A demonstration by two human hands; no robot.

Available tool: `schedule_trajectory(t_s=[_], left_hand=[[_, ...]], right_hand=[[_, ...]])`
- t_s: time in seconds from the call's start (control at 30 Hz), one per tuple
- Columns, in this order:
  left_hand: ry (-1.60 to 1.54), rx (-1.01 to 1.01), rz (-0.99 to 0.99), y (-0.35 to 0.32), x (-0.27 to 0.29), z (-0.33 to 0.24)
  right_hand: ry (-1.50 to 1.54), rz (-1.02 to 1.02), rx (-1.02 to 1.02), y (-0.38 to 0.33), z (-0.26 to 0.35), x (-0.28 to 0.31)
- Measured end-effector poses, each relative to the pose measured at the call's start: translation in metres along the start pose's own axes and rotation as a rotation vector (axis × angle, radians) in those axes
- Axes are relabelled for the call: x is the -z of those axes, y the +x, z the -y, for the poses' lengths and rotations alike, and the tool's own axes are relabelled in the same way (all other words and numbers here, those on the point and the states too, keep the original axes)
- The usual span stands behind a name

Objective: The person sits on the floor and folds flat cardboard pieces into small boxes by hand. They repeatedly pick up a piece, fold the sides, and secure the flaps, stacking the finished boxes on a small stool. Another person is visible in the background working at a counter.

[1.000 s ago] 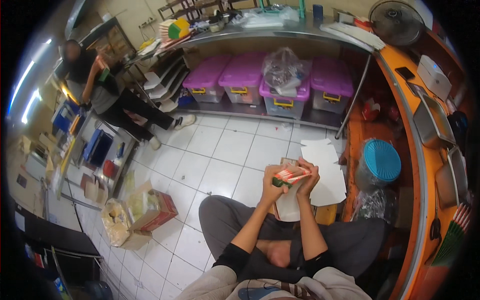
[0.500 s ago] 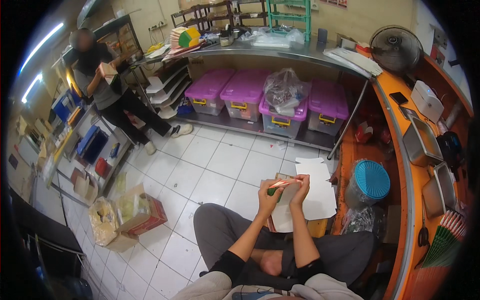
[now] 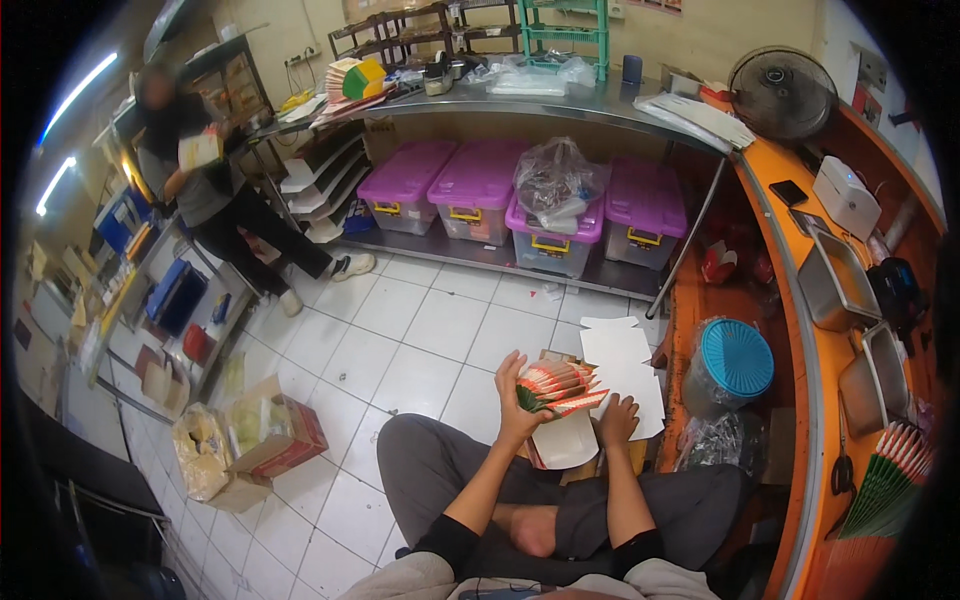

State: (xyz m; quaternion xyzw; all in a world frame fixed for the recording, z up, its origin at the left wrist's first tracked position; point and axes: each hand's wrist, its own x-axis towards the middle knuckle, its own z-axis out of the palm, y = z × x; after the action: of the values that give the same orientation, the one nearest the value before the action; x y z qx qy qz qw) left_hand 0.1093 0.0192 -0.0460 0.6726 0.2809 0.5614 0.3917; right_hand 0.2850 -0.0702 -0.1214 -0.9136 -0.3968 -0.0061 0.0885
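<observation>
Far on my left a person [image 3: 205, 190] in dark clothes stands by the shelves, well apart from me; near my left knee sits an open cardboard box [image 3: 268, 432] on the white tile floor [image 3: 420, 330]; my left hand [image 3: 520, 400] is clamped tight on a fanned stack of flat paper boxes [image 3: 556, 386], red and white with green edges, held up over my lap; I think the trick is to keep that squeeze firm so the fan does not slip apart; my right hand [image 3: 618, 420] lies spread flat, fingers apart, on white paper sheets [image 3: 622, 372] just beside the stack, and should lift just one piece; on my right stands a tub with a blue lid [image 3: 735, 358]; past it runs the orange counter [image 3: 790, 260].
</observation>
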Motion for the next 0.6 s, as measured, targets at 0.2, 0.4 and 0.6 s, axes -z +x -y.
schedule_trajectory(t_s=[0.2,0.4,0.6], left_hand=[[0.017,0.122,0.017,-0.017,0.004,0.019],[-0.148,0.330,-0.036,-0.036,0.004,0.023],[0.087,0.199,-0.140,-0.014,0.036,-0.019]], right_hand=[[0.199,0.010,0.076,0.003,-0.014,-0.004],[0.480,0.107,-0.040,0.021,-0.038,0.008],[0.859,-0.475,-0.092,0.026,-0.053,0.149]])
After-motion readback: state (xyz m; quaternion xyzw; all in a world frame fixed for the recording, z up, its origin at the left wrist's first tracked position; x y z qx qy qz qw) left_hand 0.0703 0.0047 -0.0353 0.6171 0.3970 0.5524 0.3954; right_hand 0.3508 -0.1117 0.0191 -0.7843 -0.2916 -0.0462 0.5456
